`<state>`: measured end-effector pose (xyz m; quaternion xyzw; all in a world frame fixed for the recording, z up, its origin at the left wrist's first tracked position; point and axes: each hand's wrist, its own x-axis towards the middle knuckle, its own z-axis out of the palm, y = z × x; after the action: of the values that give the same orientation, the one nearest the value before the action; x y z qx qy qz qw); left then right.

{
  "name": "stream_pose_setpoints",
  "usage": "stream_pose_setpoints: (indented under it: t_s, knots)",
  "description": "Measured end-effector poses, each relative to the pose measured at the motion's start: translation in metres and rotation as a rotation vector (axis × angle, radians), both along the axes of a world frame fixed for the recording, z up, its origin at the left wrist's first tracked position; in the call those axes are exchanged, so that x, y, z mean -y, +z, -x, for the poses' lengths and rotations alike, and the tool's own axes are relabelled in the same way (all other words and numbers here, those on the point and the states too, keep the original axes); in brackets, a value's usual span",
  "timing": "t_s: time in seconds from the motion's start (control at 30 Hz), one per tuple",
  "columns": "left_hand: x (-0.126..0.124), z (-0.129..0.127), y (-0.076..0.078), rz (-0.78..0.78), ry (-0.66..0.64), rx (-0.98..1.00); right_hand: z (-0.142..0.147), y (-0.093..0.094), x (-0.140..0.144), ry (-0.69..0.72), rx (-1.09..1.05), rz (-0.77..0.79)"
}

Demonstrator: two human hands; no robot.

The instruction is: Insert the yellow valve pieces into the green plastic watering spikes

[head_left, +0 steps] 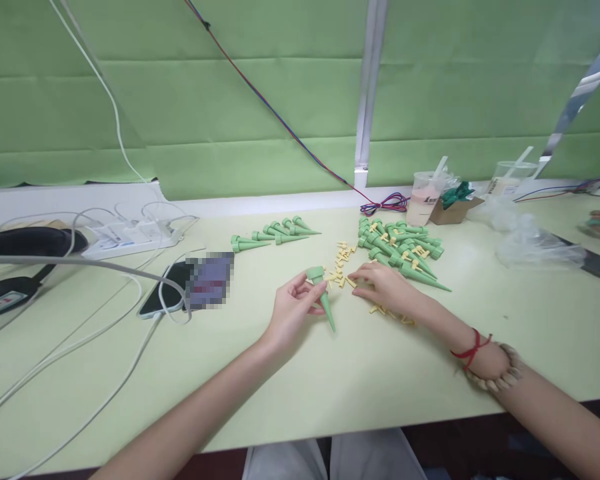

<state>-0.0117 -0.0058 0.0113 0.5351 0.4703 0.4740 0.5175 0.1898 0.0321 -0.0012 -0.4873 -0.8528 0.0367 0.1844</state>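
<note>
Left hand (294,308) was pinching a green cone (322,293) at its wide end, fingers closed round the collar, tip pointing down and toward the person, lifted just off the surface (330,373). My read: it was held that way to keep the open end facing up and reachable.

Right hand (383,285) lay palm down just right of that cone, fingertips pressed onto the scattered yellow pieces (341,261). Couldn't tell whether it had one pinched or was only resting on them. A few more yellow pieces sat under and behind its wrist.

Big cone pile (403,248) was beyond the right hand, mixed with yellow pieces, probably unsorted stock. A smaller, tidier cone group (275,233) lay beyond the left hand, well apart from the pile, likely kept separate on purpose.

Containers past the big pile: a plastic cup (424,197) with a straw and pale pink drink low in it, a small cardboard box (454,211) beside it holding something dark green, and a second clear cup (511,177), contents not clear.

Left of the cone in hand: a phone (190,285) on a cable, then a power strip (130,237).
</note>
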Motion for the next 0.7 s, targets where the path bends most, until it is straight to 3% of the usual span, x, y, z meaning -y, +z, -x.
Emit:
stream_pose_setpoints:
  t_s: [0.13,0.37,0.7]
  knots:
    - [0.002,-0.002,-0.001,0.058,-0.038,0.044,0.000,-0.004,-0.003,-0.008,0.004,0.001]
    - [0.001,0.000,0.003,0.058,0.005,0.069,-0.006,-0.002,-0.007,-0.205,0.028,-0.152]
    - [0.000,0.000,0.005,0.040,0.052,0.097,-0.019,0.019,-0.005,-0.437,0.036,0.011]
